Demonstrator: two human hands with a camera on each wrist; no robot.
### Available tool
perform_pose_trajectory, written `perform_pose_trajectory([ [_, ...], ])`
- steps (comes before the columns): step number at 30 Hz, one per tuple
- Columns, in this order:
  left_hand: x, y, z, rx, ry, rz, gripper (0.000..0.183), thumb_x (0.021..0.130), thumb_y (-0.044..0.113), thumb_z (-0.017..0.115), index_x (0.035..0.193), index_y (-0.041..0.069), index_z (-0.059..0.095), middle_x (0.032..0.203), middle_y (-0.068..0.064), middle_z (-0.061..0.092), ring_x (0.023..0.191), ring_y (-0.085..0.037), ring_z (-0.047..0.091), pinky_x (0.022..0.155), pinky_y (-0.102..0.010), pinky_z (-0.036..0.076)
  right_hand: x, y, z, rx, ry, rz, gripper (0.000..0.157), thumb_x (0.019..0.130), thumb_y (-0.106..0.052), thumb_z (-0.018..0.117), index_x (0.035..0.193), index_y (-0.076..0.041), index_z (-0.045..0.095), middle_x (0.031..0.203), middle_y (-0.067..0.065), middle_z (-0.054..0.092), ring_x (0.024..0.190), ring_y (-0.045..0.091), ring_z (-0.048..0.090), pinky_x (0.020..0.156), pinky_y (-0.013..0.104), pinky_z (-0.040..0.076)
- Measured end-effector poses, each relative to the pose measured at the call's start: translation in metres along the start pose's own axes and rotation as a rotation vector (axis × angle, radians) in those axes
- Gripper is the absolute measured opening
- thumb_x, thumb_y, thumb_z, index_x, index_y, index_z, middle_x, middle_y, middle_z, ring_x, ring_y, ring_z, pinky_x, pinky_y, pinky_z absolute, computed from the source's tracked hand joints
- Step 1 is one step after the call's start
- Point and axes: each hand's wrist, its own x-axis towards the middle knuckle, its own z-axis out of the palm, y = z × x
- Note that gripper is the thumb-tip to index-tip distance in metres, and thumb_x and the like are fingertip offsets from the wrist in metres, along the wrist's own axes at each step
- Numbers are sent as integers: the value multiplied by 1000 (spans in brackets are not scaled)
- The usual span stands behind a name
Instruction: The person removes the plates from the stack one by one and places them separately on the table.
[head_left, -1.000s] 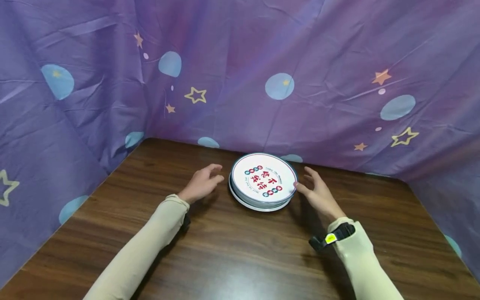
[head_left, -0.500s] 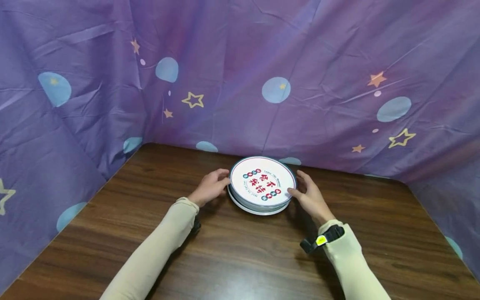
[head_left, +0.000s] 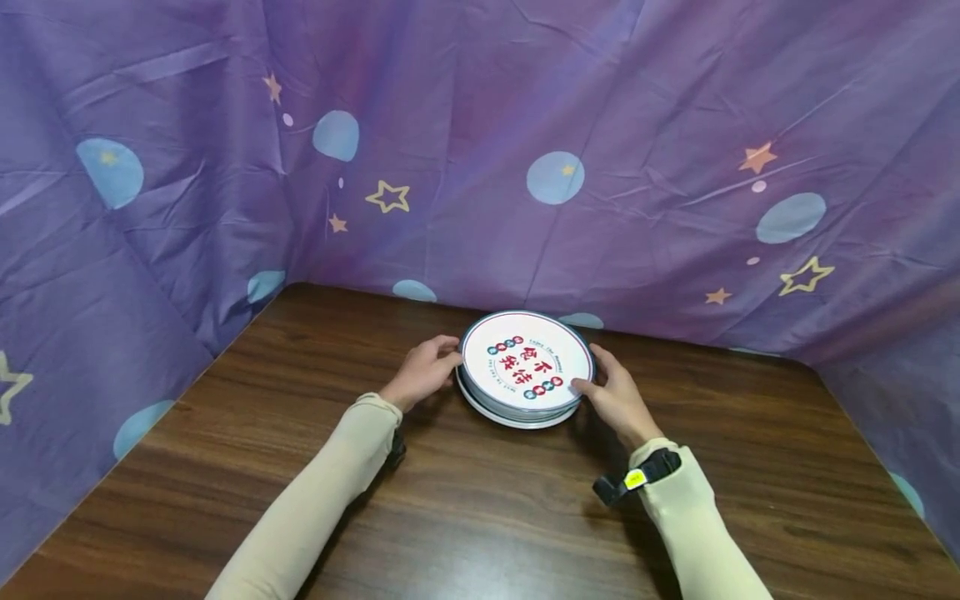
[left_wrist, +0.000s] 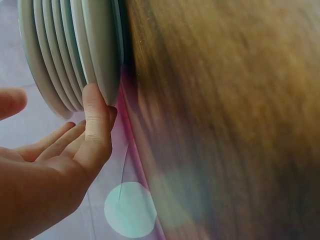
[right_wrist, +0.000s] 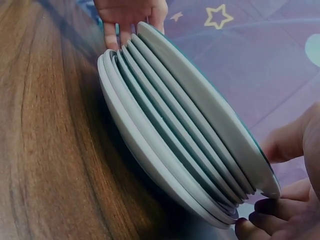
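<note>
A stack of several round white plates (head_left: 491, 358) stands on the wooden table. The top one has a blue rim and red printed characters, and a wider plate lies at the bottom. At the stack's left side is my left hand (head_left: 422, 371). In the left wrist view, one finger (left_wrist: 96, 110) touches the lower plate rims, while its thumb (left_wrist: 12, 102) is apart from the plates. My right hand (head_left: 618, 400) grips the stack's right edge, thumb over the top plate. In the right wrist view, its fingers (right_wrist: 267, 220) curl in against the plate rims (right_wrist: 185, 115).
The brown wooden table (head_left: 465, 517) meets a purple cloth (head_left: 465, 167) printed with stars and blue circles, just behind the plates. The cloth also hangs at the left and right sides. A black strap (head_left: 652, 468) is on the right wrist.
Both hands have come inward from beside the stack to its rims, and the right thumb now lies over the top plate. The plates keep their place on the table.
</note>
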Motion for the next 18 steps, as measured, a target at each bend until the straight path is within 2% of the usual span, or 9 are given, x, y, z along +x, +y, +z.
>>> perform_pose_trajectory([
  [5, 3, 1, 0, 2, 11, -5, 49, 96, 17, 55, 142, 0, 51, 136, -22, 62, 100, -31, 69, 85, -39, 62, 2, -1, 0, -26, 9, 0, 77, 91, 1, 58, 156, 7, 18, 162, 30, 26, 151, 39, 31, 126, 48, 26],
  [11, 4, 3, 0, 38, 3, 3, 50, 95, 18, 55, 142, 1, 52, 134, -21, 63, 94, -29, 70, 82, -38, 61, 6, -1, -1, -14, 20, 15, 76, 91, 2, 58, 157, 5, 20, 159, 30, 32, 143, 38, 41, 118, 47, 37],
  [15, 2, 3, 0, 55, -4, 5, 50, 95, 18, 55, 142, 2, 52, 132, -20, 64, 91, -30, 70, 81, -39, 61, 7, 1, -2, -6, 14, 30, 76, 91, 2, 59, 157, 4, 22, 159, 29, 34, 141, 37, 44, 116, 44, 40],
  [18, 0, 1, -1, 71, -9, 13, 48, 96, 18, 55, 141, 3, 54, 131, -19, 65, 89, -31, 70, 75, -32, 59, 6, 2, -3, 5, 13, 33, 76, 90, 2, 59, 157, 3, 23, 158, 30, 35, 141, 37, 44, 115, 43, 40],
])
